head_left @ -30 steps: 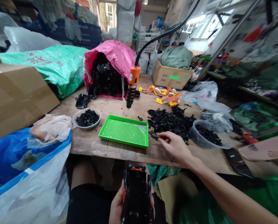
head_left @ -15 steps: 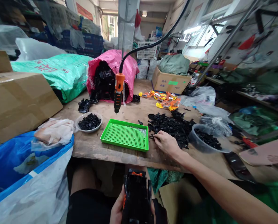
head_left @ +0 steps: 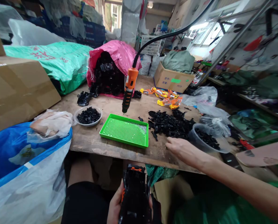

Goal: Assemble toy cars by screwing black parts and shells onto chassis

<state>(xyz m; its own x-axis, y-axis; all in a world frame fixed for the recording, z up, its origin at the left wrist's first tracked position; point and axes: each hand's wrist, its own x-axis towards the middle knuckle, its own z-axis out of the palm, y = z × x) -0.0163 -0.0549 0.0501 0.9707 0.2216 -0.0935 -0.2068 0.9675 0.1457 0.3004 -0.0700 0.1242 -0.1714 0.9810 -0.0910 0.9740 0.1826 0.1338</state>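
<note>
We wear black shorts (head_left: 86,202).
They stop near our left knee (head_left: 80,169), which is bare; our slim right forearm (head_left: 232,174) is also bare.

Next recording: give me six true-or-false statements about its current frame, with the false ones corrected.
1. The left hand holds a black item with orange trim. True.
2. The orange screwdriver lies on the table. False: the orange screwdriver hangs from a black cable.
3. The right hand is near the loose pile of black pieces. True.
4. Silvery pieces gather in the near left corner of the green tray. False: they gather in the far right corner.
5. The pink sack gapes open, showing black parts inside. True.
6. Both bowls hold orange pieces. False: the left bowl and right bowl hold black ones.
</note>
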